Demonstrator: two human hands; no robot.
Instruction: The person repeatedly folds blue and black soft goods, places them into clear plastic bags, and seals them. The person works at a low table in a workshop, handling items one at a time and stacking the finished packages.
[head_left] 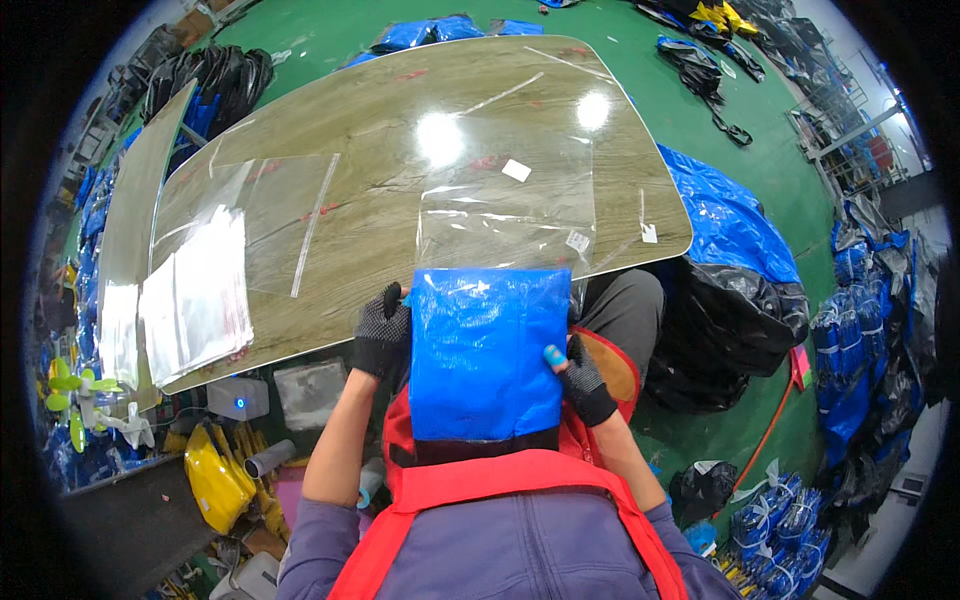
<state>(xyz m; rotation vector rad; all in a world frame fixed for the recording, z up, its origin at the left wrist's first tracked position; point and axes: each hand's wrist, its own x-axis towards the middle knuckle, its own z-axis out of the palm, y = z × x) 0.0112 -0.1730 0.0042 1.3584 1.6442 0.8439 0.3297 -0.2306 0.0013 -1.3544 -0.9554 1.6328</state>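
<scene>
A folded blue tarp (pixel 490 350) with a black lower edge lies over my lap, against the table's near edge. My left hand (pixel 383 332), in a dark dotted half-finger glove, is closed at its upper left corner. On the right edge, my right hand (pixel 585 382) grips with the thumb on top and the fingers hidden behind; blue tape wraps that thumb. A clear plastic bag (pixel 508 215) lies flat on the table, its near end meeting the tarp's top edge. Whether the tarp is partly inside the bag, I cannot tell.
The wood-patterned table (pixel 370 120) spreads ahead, with a stack of clear bags (pixel 200 290) at left and a small white label (pixel 516 170). A large blue-and-black bundle (pixel 735 290) sits right of it. A green fan (pixel 75 390) and yellow folded sheets (pixel 218 480) are at lower left.
</scene>
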